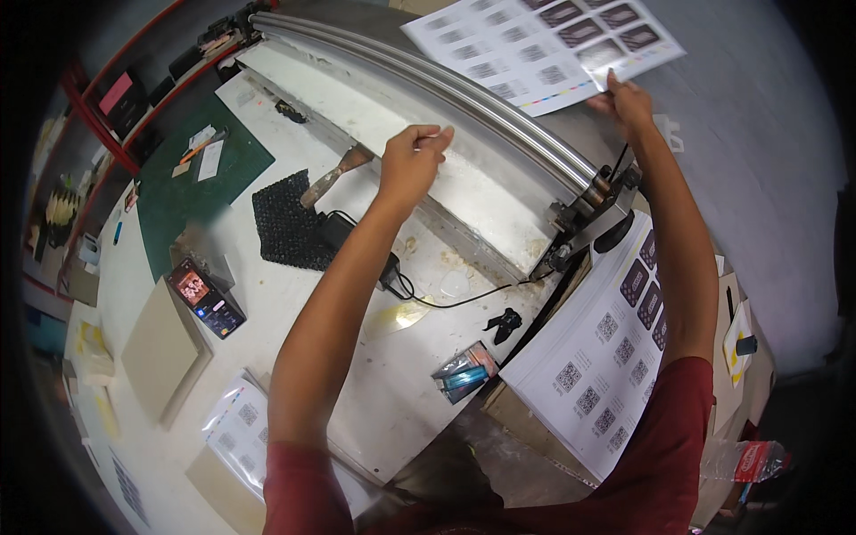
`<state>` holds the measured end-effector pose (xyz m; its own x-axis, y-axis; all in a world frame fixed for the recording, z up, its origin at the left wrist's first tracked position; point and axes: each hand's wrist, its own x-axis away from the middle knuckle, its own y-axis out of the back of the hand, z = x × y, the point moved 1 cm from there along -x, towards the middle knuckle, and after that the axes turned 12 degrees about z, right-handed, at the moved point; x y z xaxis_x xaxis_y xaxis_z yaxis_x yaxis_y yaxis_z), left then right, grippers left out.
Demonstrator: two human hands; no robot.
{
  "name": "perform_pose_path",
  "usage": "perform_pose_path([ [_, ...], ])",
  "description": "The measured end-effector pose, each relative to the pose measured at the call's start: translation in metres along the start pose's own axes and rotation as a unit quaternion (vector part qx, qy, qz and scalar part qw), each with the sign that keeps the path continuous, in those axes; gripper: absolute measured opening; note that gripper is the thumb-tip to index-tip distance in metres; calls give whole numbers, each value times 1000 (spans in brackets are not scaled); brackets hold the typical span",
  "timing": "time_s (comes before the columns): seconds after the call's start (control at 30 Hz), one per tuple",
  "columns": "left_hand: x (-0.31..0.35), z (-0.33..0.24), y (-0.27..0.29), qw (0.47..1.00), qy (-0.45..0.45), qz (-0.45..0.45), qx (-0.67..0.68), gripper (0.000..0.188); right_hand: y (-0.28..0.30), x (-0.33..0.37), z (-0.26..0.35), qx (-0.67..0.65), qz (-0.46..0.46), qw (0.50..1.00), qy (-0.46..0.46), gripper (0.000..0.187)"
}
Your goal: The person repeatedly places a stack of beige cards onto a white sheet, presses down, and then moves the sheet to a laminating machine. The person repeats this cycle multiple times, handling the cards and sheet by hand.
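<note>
the right grip point(629, 105) is clamped on the near edge of a printed sheet point(535, 53), which spreads ahead and to the left of that grip, beyond the steel rollers point(446, 76). the left grip point(412, 165) hangs over the white trough point(486, 196) alongside the rollers, its fingers loosely bent; whether the fingertips meet, i cannot tell. just left of the left grip, a scraper point(334, 176) lies with its blade by the trough's edge and its handle end at some black bubble wrap point(283, 223). farther left is a green mat point(227, 165) on the desk point(357, 419). nearer the body than the left grip, and well to its left, a phone point(207, 300) stands tilted. nearer the body than the right grip, more printed sheets point(588, 383) lie partly under the right forearm. between the forearms, nearer the body than both grips, sits a small packet point(464, 374) with a blue item.
</note>
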<state>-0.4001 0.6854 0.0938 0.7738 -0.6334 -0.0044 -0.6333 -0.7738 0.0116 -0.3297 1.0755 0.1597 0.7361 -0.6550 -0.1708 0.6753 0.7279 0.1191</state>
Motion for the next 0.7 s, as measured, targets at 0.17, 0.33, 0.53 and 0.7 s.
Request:
perform_pose_path([
  [0.17,3,4,17,988,22,-31,153,56,1,66,47,325,60,944,-22,56],
  [0.33,81,-5,56,978,-15,-63,201,43,-13,175,87,368,-125,863,324,37],
  [0.53,184,-44,121,971,-82,-78,209,41,-135,303,76,453,106,697,545,35],
  [0.7,258,-79,162,958,-128,-157,204,44,-167,300,56,460,109,741,477,39],
])
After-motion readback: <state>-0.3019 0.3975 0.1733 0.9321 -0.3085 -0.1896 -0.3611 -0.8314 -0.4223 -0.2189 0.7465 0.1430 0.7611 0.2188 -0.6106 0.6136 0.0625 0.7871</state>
